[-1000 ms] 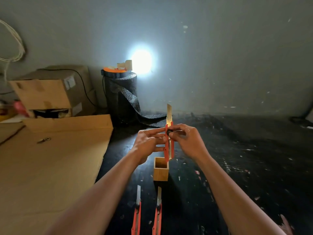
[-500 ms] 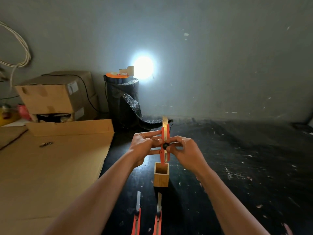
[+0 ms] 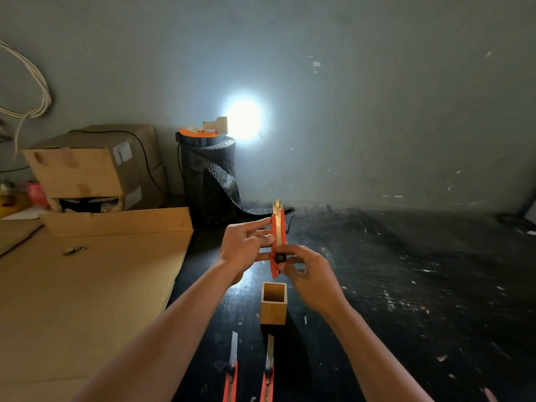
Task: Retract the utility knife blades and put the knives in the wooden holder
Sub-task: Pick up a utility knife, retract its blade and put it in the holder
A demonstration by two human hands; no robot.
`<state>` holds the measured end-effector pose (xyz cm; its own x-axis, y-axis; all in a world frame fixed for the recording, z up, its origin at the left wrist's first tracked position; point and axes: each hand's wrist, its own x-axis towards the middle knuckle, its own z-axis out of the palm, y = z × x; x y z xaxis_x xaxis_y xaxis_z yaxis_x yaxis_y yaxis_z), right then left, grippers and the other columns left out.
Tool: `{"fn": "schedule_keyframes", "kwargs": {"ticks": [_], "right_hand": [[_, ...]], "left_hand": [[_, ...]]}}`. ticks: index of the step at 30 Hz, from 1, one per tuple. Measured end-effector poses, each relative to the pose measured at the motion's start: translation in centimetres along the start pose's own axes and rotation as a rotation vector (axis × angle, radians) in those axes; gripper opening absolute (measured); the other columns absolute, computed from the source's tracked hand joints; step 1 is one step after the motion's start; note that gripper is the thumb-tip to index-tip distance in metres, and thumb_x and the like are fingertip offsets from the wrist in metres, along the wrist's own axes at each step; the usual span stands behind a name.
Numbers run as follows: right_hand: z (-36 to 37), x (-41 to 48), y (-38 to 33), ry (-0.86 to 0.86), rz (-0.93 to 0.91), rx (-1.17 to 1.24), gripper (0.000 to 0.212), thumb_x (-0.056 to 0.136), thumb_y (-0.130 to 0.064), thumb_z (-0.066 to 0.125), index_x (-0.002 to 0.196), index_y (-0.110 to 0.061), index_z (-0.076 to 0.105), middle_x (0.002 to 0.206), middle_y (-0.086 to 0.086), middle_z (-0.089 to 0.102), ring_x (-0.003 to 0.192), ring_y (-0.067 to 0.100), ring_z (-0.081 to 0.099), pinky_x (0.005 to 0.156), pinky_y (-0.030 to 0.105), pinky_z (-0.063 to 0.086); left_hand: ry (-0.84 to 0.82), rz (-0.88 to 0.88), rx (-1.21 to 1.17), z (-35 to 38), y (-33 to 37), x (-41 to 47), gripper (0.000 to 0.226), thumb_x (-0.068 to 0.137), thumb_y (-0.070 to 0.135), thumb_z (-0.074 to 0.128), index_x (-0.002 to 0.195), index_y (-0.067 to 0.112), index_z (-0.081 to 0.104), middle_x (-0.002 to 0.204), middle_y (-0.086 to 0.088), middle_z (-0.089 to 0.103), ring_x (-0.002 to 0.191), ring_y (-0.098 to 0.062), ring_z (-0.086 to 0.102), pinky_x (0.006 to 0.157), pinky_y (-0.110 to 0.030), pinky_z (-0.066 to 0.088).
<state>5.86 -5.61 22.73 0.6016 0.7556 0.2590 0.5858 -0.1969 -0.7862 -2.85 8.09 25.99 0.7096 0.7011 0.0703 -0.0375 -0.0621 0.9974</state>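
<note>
I hold an orange utility knife (image 3: pixel 277 233) upright above the square wooden holder (image 3: pixel 273 303), which stands open-topped on the dark floor. My left hand (image 3: pixel 246 250) pinches the knife's body from the left. My right hand (image 3: pixel 307 274) has thumb and finger on the black slider knob (image 3: pixel 280 258), low on the handle. Only a short tip of blade shows above the orange body. Two more orange knives (image 3: pixel 231 369) (image 3: pixel 268 369) lie side by side in front of the holder, blades extended toward it.
Flat cardboard sheets (image 3: pixel 87 285) cover the floor at left, with cardboard boxes (image 3: pixel 95 166) behind them. A black mesh roll (image 3: pixel 208 175) with an orange reel on top stands by the wall. A bright light spot glares on the wall.
The slider knob has gone down the handle under my right hand and the blade has drawn in, from long to a short tip. The knife has sunk a little toward the holder.
</note>
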Motion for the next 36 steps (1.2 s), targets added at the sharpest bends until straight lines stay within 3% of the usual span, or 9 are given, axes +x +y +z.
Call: {"fn": "schedule_keyframes", "kwargs": {"ticks": [4,8,12,18,22,27,30,36], "right_hand": [[0.1,0.1,-0.6,0.071,0.012,0.038,0.024,0.088,-0.026,0.076,0.105,-0.030,0.058,0.096,-0.022,0.064,0.091,0.001,0.063,0.081,0.013,0.048],[-0.1,-0.1,-1.0,0.036,-0.031,0.019,0.027,0.094,-0.022,0.070,0.117,-0.031,0.061,0.106,-0.022,0.061,0.096,0.000,0.059,0.085,0.013,0.042],[-0.3,0.0,-1.1,0.065,-0.019,0.016,0.021,0.092,-0.025,0.072,0.107,-0.030,0.059,0.103,-0.019,0.064,0.093,0.000,0.061,0.086,0.018,0.043],[-0.8,-0.2,-1.0,0.043,-0.049,0.023,0.024,0.095,-0.020,0.069,0.110,-0.036,0.062,0.104,-0.024,0.063,0.093,-0.007,0.060,0.089,0.014,0.041],[-0.9,0.0,-1.1,0.052,-0.009,0.050,0.022,0.092,-0.023,0.073,0.108,-0.032,0.061,0.107,-0.017,0.066,0.101,0.003,0.062,0.096,0.029,0.047],[-1.2,0.0,-0.9,0.028,-0.036,0.021,0.025,0.094,-0.019,0.071,0.106,-0.039,0.061,0.102,-0.027,0.063,0.092,-0.007,0.061,0.093,0.022,0.045],[-0.9,0.1,-0.8,0.070,-0.008,0.051,0.021,0.091,-0.022,0.073,0.102,-0.034,0.061,0.096,-0.026,0.064,0.094,0.001,0.065,0.092,0.027,0.050],[-0.8,-0.2,-0.7,0.030,-0.052,0.014,0.028,0.092,-0.023,0.073,0.103,-0.045,0.059,0.096,-0.038,0.059,0.091,-0.012,0.060,0.087,0.015,0.043]], "left_hand": [[-0.016,0.024,0.022,0.2,0.6,-0.3,0.045,0.092,-0.011,0.066,0.133,0.007,0.066,0.096,-0.001,0.075,0.064,-0.002,0.077,0.051,-0.018,0.058],[-0.008,0.052,0.032,0.1,1.1,-0.3,0.044,0.093,-0.009,0.066,0.134,0.006,0.066,0.100,-0.002,0.075,0.065,0.002,0.077,0.052,-0.017,0.058],[-0.020,0.064,0.039,0.3,1.4,-0.5,0.045,0.093,-0.010,0.066,0.134,0.005,0.065,0.094,0.004,0.074,0.064,0.004,0.076,0.050,-0.015,0.056],[-0.015,0.084,0.045,0.4,1.4,-0.5,0.045,0.093,-0.008,0.066,0.136,0.007,0.064,0.094,0.008,0.074,0.066,0.004,0.076,0.052,-0.015,0.057],[-0.018,0.103,0.061,0.4,1.2,-0.5,0.046,0.093,-0.007,0.067,0.136,0.007,0.064,0.103,0.000,0.074,0.067,0.005,0.076,0.054,-0.016,0.060],[-0.018,0.120,0.058,0.2,1.2,-0.4,0.046,0.093,-0.008,0.067,0.136,0.008,0.064,0.102,0.002,0.074,0.068,0.005,0.076,0.058,-0.017,0.061],[-0.022,0.132,0.061,0.4,1.2,-0.5,0.045,0.094,-0.008,0.066,0.136,0.008,0.064,0.106,-0.001,0.073,0.067,0.005,0.076,0.057,-0.016,0.061],[-0.008,0.115,0.047,0.1,0.7,-0.5,0.046,0.093,-0.008,0.067,0.136,0.009,0.065,0.101,0.001,0.075,0.068,0.002,0.077,0.056,-0.017,0.061]]}}
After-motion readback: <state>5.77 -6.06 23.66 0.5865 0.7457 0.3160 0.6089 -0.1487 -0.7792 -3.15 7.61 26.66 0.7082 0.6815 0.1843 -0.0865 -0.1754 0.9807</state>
